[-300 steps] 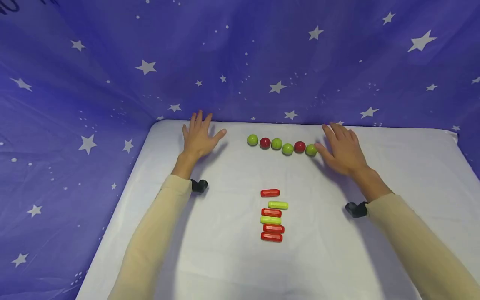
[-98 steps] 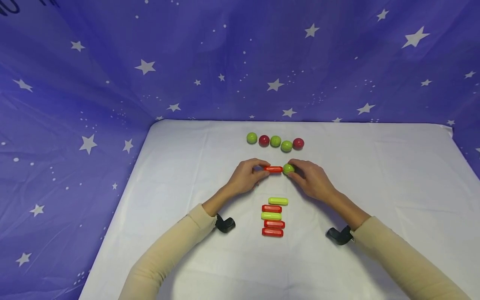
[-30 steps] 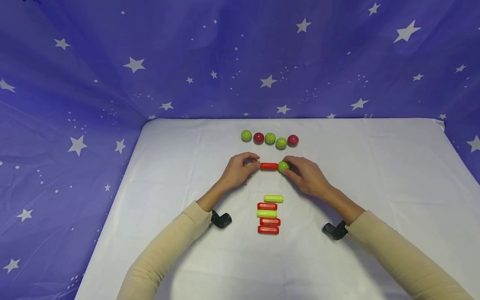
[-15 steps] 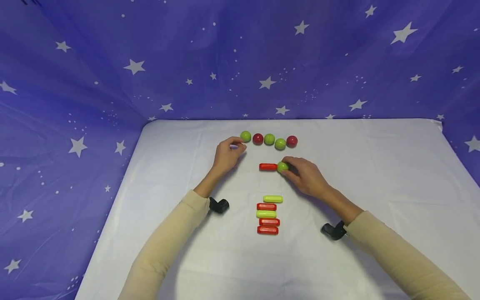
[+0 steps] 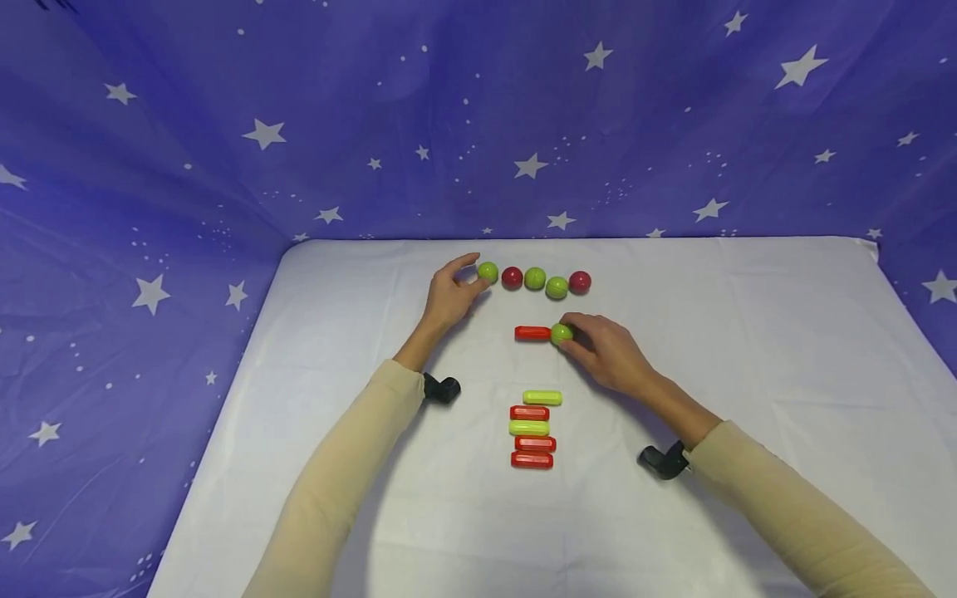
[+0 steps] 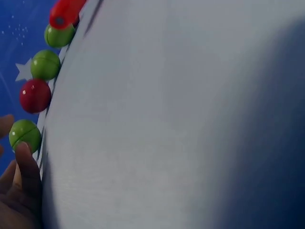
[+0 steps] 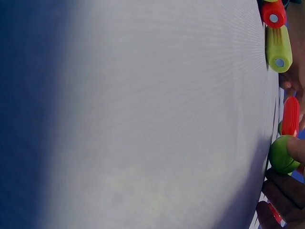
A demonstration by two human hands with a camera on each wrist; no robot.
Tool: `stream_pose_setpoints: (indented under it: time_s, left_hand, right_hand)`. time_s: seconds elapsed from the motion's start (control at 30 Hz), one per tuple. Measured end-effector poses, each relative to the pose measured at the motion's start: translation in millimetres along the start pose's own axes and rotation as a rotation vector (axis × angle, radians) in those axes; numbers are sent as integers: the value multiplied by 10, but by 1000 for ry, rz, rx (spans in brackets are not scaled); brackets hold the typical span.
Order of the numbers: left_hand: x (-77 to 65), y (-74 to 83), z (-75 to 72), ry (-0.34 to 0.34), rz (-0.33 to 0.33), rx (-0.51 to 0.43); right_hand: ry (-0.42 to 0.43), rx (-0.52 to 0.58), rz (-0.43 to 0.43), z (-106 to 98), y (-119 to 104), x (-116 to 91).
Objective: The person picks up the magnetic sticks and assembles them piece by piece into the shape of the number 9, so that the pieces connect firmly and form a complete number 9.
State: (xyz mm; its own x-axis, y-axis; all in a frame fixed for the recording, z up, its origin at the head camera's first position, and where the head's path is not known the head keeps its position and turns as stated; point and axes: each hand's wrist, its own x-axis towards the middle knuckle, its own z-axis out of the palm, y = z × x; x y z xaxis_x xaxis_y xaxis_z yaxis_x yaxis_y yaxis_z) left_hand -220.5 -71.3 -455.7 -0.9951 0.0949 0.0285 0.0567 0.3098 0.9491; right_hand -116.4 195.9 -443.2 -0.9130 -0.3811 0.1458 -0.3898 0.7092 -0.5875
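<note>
Right hand (image 5: 613,353) pinches a glossy green ball (image 5: 561,335) between thumb and fingers; ball abuts the right end of a red faceted rod (image 5: 532,333) on the white cloth (image 5: 710,332). Left hand (image 5: 449,299), thumb and forefinger spread, straddles a second glossy green ball (image 5: 488,272), leftmost of five in a row; contact cannot be told.

A blue-violet sheet (image 5: 449,91) hangs behind the table (image 5: 785,316) and continues along its left and right sides, gently rippled and printed with pale stars (image 5: 530,165) and small dots (image 5: 424,48). Cut-off dark marks (image 5: 66,6) sit at its upper left. White cloth (image 5: 449,540), faintly creased, covers the table; soft-edged shadows (image 5: 377,515) fall across it.
</note>
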Motion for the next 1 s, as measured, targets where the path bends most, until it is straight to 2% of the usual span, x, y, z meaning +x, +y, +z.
stream_pose_setpoints:
  time_s: [0.13,0.27,0.43,1.0]
  left_hand:
    - [32,-31,-16,-59,4,-8]
    - [64,-48,-14,-98,17,74]
    - [102,-56,6,-89,14,156]
    - [110,-80,-9,-61,-32,149]
  right_hand:
    - [-3,4,3,10,-6,2]
    - [-7,4,15,16,-12,-4]
    - [5,-2,11,13,-15,4]
    - [-2,-3,10,19,-14,19]
